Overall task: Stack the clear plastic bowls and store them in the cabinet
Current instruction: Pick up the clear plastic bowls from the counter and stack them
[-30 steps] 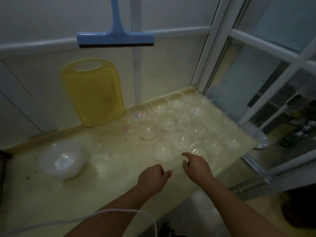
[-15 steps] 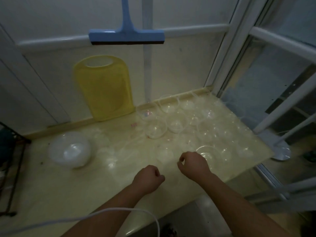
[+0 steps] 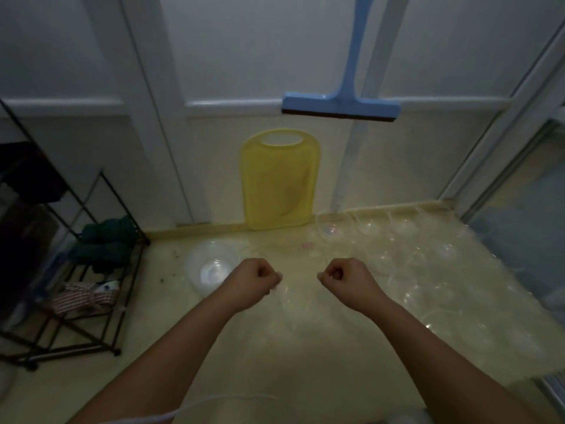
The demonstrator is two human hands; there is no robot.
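Both fists, left hand (image 3: pixel 255 278) and right hand (image 3: pixel 347 278), curl empty; the clear bowls (image 3: pixel 406 264) lie rightward, nearer the right.

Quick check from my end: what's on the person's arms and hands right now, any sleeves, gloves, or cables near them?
Both forearms are bare to the frame's bottom edge: no sleeves, gloves, watch or rings show on the left hand or the right hand. A thin white cable loops across the bottom of the view over the left forearm. The picture is dim and slightly blurred, so fine markings can't be ruled out.
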